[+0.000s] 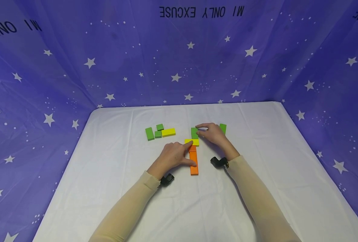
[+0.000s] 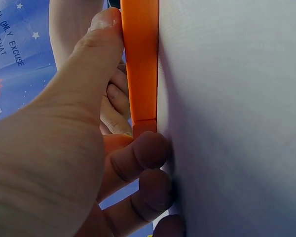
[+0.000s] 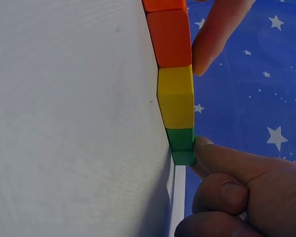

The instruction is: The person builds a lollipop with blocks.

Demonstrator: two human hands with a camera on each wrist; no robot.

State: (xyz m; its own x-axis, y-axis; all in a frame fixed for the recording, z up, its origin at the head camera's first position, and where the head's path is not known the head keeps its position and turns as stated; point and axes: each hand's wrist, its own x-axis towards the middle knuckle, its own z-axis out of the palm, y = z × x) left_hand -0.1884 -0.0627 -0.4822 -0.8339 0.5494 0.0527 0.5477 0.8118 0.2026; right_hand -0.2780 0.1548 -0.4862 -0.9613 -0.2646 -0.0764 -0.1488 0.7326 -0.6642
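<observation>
A row of blocks lies on the white cloth, running away from me. An orange long block is nearest, then a small orange-red block, a yellow block set crosswise, and two small green blocks. My left hand rests over the row from the left, index fingertip at the yellow block, thumb against the long orange block; its other fingers bend beside the row. At the far end, my right hand holds the farther green block between thumb and index finger.
Left of the row lie a green long block, two small green blocks and a yellow block. Another green block lies partly behind my right hand. A purple star-printed curtain stands around the table's far and side edges.
</observation>
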